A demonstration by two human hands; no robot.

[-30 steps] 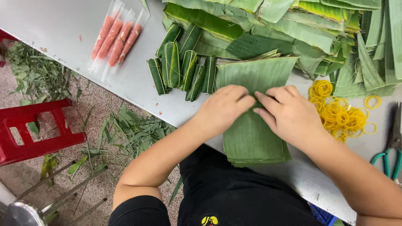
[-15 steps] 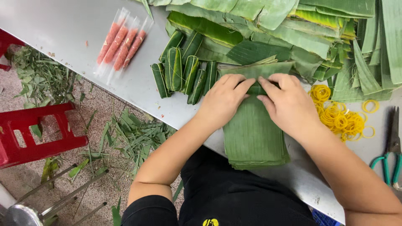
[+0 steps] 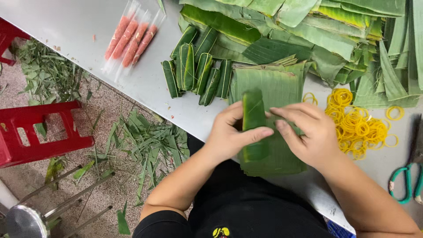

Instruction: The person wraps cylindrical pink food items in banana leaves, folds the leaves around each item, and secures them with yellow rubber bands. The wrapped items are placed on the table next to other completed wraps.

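both hands (image 3: 231,134) (image 3: 308,132) close their grip on one leaf roll (image 3: 254,125), its lower end hidden by fingers

Bright, even light falls from above. The grey tabletop (image 3: 79,26) carries a soft sheen without hard glare, and shadows under the leaves stay faint and short. Focus is sharp across most of the view; only the far lower left corner looks slightly soft.
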